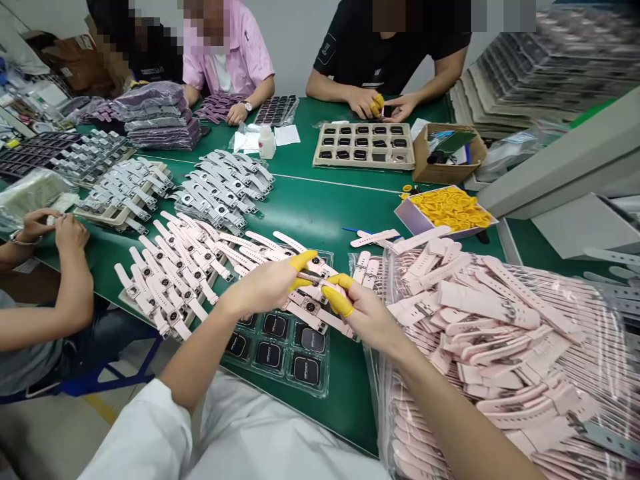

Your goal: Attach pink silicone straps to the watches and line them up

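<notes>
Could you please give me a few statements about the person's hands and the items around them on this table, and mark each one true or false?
1. Both the left hand and the right hand wear yellow finger cots. True.
2. The hands hold a grey watch between them. False: it is a pink watch.
3. A clear tray of black watch faces lies under the hands. True.
4. The box of yellow finger cots stands to the person's left. False: it stands to the right, beyond the pile of pink straps.
5. The table top is green. True.
</notes>
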A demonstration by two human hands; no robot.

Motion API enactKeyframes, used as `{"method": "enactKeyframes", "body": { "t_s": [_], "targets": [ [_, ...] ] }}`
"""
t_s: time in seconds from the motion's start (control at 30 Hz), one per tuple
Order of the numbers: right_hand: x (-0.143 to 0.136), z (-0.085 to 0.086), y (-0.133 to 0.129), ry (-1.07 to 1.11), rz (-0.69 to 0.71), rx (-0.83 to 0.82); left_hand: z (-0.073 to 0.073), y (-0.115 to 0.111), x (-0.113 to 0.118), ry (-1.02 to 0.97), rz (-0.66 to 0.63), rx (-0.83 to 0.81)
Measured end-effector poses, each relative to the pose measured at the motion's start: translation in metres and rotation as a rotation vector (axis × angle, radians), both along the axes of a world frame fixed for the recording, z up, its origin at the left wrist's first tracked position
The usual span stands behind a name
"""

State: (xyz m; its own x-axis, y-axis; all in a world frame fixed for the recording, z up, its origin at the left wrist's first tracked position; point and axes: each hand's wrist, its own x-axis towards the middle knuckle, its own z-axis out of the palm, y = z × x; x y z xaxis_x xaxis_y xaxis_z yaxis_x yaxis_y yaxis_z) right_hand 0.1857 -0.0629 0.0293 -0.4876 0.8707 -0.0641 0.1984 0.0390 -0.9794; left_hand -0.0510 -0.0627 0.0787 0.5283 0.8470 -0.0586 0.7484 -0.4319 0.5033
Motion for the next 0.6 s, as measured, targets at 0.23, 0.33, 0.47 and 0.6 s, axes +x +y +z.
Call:
{"method": "enactKeyframes", "body": {
  "t_s": [0.23,0.33,0.47,0.6],
  "targets": [
    [-0.013,-0.003,-0.011,-0.380,0.159,0.289,0.029,-0.009,-0.073,0.342,0.059,0.030],
    [-0.036,0.006,-0.024,-0.597,0.258,0.315,0.027,-0.014,-0.092,0.357,0.082,-0.117],
    [-0.076,0.016,-0.028,-0.837,0.408,0.346,0.012,-0.010,-0.103,0.484,0.064,-0.312],
    [-0.103,0.014,-0.023,-0.982,0.470,0.452,-0.010,-0.003,-0.106,0.604,0.094,-0.244]
  ]
}}
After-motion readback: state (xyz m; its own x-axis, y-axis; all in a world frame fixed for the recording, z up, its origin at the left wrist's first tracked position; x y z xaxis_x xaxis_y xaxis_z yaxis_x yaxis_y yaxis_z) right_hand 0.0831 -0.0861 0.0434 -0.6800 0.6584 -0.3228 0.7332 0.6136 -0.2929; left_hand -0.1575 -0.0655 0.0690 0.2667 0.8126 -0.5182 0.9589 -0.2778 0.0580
